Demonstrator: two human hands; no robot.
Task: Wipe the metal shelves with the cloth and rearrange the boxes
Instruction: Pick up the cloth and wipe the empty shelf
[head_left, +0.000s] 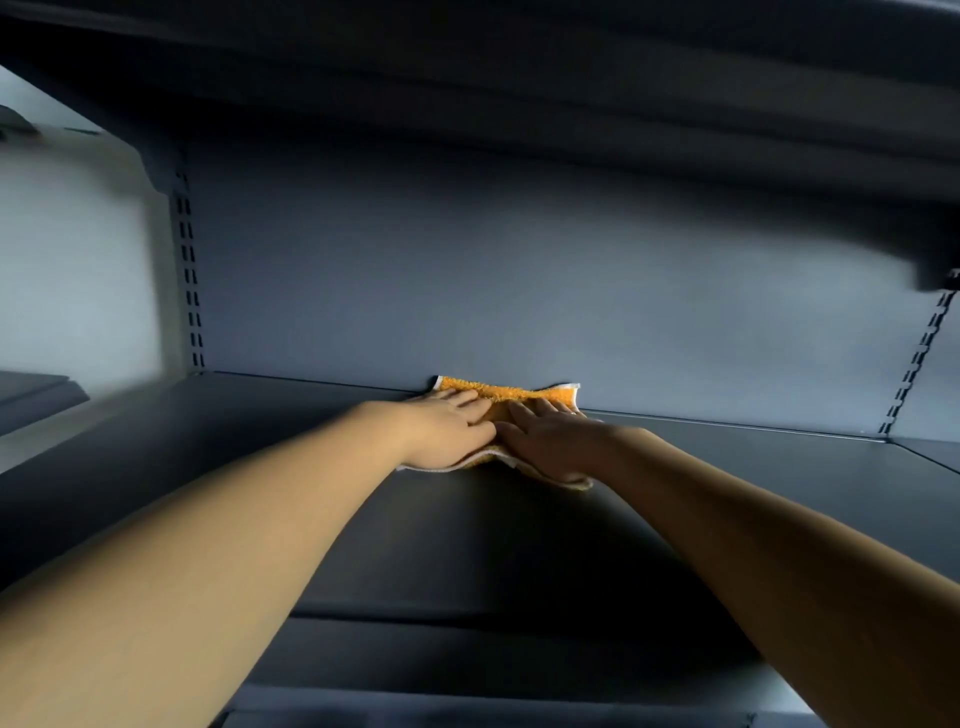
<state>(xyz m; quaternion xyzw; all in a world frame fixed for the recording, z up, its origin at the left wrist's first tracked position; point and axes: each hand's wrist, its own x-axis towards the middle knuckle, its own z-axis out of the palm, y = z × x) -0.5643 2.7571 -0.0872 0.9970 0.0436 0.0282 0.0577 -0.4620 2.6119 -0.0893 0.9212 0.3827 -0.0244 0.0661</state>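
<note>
Left hand (445, 426) and right hand (550, 439) flat, fingers straight, pressing orange cloth (506, 393) on metal shelf (208, 447), against back panel (519, 270)

Left grip (448, 432), right grip (553, 444): flat, palms down, side by side, outstretched.

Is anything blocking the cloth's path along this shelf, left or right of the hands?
Nothing visible does. The left hand and right hand press flat on the orange cloth at the rear of the metal shelf, against the back panel. Nothing shows standing on the shelf to either side.
</note>
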